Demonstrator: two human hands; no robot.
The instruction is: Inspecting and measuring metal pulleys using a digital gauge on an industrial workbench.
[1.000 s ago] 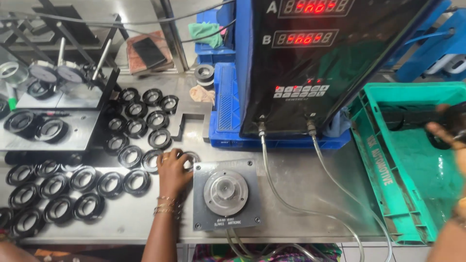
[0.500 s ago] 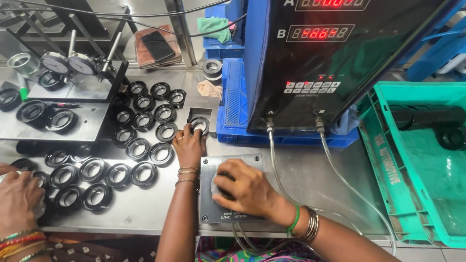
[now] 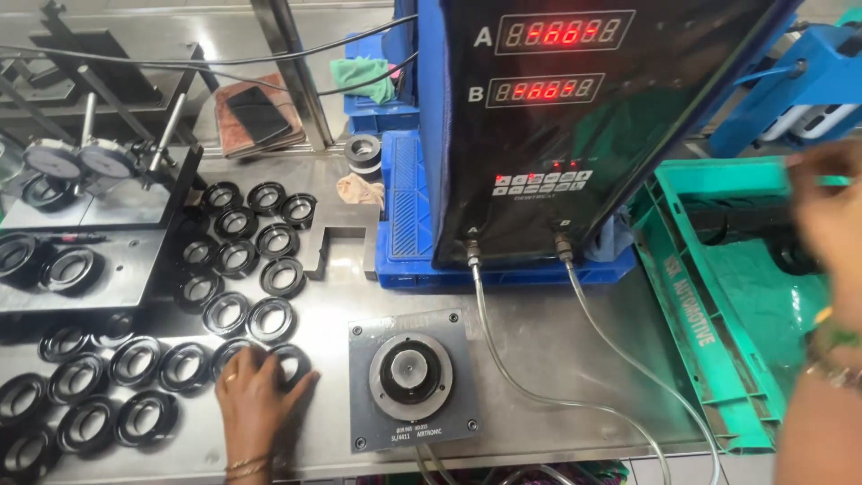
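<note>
Bare table (image 3: 557, 359) lies open between the gauge fixture (image 3: 411, 377) and the green crate (image 3: 718, 305), crossed only by two clear hoses (image 3: 503, 359). Left of the fixture, black rings (image 3: 224, 314) crowd the surface. The tall blue console (image 3: 575, 126) blocks passage rearward.

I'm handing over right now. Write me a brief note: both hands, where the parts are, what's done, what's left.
Left hand: flat on a black ring at the near end of the ring rows on the steel table; grip hidden.
Right hand: blurred, over the green crate; hold unclear.
Gauge fixture: nothing loaded on its round head.
Done: cannot tell which rings are checked.
Left: many rings lie in rows on the table, none on the fixture.
</note>
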